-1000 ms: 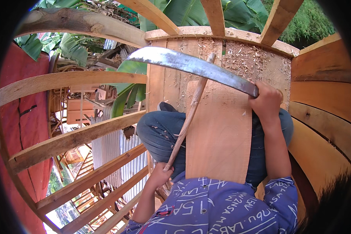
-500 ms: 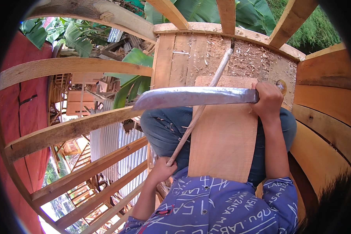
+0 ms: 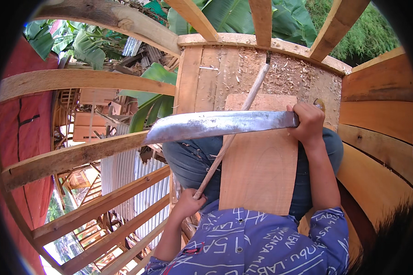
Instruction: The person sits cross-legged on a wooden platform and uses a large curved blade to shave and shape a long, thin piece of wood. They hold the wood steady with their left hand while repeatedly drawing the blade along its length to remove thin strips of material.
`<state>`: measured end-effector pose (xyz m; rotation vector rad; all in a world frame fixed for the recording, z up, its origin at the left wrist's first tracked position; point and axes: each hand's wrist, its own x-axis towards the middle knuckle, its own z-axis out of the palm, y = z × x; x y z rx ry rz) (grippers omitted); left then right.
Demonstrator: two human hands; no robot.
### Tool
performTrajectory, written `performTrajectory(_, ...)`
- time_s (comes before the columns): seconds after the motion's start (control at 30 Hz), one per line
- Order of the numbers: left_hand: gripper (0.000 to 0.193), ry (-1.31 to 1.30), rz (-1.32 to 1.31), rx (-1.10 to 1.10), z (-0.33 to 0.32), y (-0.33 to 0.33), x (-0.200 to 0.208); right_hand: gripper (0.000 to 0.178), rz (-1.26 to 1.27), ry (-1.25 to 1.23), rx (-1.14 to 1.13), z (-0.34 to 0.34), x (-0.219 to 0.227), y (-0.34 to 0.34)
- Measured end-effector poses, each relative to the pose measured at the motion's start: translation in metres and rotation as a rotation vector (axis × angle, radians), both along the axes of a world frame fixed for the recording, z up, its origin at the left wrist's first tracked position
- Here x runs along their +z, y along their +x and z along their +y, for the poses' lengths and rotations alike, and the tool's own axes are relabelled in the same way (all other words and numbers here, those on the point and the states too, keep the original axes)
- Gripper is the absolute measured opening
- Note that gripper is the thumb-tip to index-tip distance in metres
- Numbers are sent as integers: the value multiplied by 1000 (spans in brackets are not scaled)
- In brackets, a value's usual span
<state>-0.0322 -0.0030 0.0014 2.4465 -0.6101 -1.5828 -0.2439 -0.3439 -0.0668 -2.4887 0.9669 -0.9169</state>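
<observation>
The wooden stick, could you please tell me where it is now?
In the head view, the wooden stick slants up and right from the left hand, over the left side of the flat board and behind the machete blade.

The plank floor (image 3: 188, 85) carries what look like wood shavings (image 3: 289, 79).
</observation>
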Motion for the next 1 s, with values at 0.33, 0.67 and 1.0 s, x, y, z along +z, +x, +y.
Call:
performTrajectory(0.33, 28, 43, -32, 12, -9, -6, 8, 7, 195, 193, -251, 1, -5, 5)
performTrajectory(0.67, 27, 62, -41, 24, -19, -11, 20, 7, 243, 147, -395, -22, -6, -7)
performTrajectory(1.0, 27, 46, -29, 17, -9, -7, 17, 8, 240, 157, -354, -20, 3, -1)
